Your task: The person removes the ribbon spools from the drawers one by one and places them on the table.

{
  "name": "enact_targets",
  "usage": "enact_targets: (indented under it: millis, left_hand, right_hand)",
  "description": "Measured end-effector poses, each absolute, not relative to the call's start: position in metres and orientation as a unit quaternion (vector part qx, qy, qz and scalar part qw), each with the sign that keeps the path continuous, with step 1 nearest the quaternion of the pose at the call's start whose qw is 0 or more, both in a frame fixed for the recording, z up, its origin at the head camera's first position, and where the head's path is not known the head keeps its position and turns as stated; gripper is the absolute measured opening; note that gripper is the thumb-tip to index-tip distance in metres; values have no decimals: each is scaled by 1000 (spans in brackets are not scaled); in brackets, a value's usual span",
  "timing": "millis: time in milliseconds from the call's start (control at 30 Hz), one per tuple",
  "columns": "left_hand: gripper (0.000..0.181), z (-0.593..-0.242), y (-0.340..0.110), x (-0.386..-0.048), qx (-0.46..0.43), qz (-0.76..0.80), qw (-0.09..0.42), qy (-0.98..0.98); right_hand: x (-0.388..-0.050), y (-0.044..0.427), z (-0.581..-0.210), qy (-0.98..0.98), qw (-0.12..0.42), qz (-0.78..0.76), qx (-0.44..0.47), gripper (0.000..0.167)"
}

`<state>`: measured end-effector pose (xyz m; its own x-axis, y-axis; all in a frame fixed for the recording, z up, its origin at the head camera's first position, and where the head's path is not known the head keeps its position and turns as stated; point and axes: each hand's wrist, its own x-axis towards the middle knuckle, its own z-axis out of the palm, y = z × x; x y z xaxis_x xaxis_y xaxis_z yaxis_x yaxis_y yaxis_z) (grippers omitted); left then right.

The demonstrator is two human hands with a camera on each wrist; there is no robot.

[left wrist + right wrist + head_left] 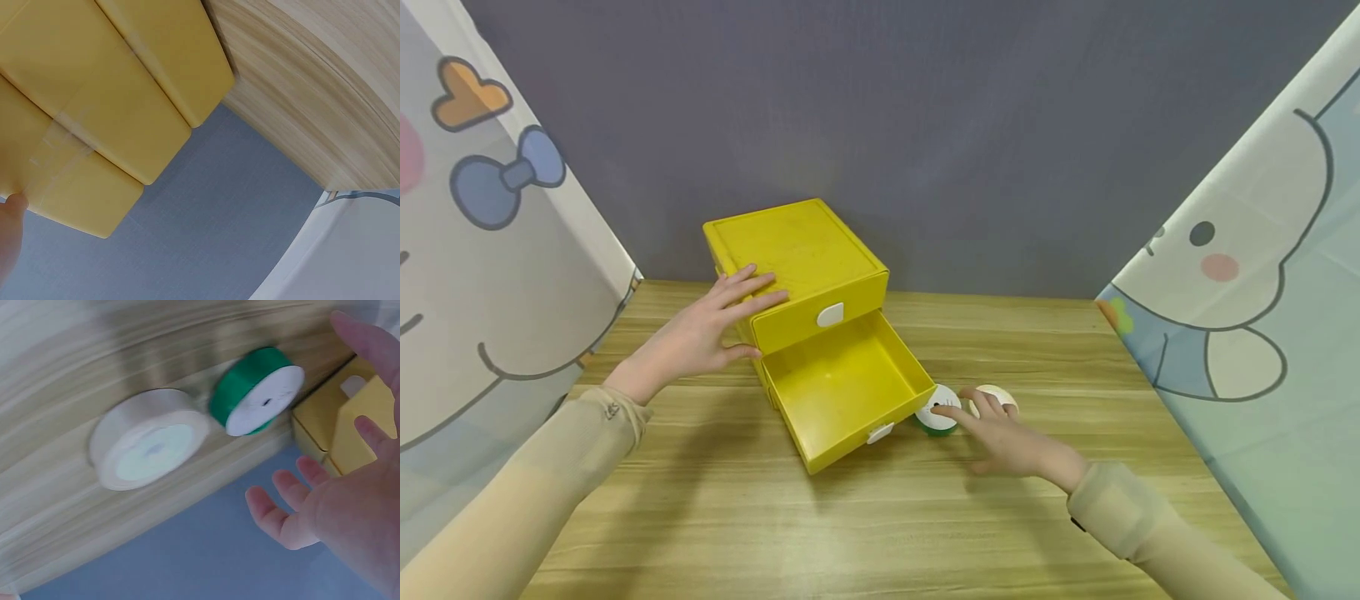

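Note:
A yellow drawer box (805, 246) stands on the wooden table, its middle drawer (846, 379) pulled far out with nothing inside. My left hand (696, 333) rests on the box's top left edge, fingers stretched over the top and thumb along the side. The box's yellow side (94, 112) fills the upper left of the left wrist view. To the right of the drawer lie a spool of green ribbon (256, 387) and a larger spool of white ribbon (147, 440). Above them hovers my right hand (1011, 442), fingers spread and loosely bent, holding nothing.
The upper drawer, with a white handle (831, 314), is closed. A grey cloth wall (970, 150) rises behind the table (1037, 333). Printed cartoon curtains (1240, 250) flank both sides. The green spool sits close to the drawer's front right corner.

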<state>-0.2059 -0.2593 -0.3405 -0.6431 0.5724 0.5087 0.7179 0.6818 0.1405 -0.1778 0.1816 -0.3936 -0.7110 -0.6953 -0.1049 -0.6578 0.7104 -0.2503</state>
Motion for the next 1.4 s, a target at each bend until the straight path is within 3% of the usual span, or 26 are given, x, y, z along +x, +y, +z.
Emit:
enact_targets:
  millis: [533, 1133, 1400]
  left_hand:
    - [93, -340, -258, -205, -361, -166, 218, -891]
    - [93, -341, -258, -206, -362, -160, 224, -890]
    - [94, -342, -258, -206, -363, -161, 223, -890]
  right_hand:
    - [-152, 156, -377, 899, 95, -94, -417, 86]
    - [-143, 128, -400, 841, -95, -89, -525, 79]
    - [-143, 112, -413, 823, -181, -77, -533, 71]
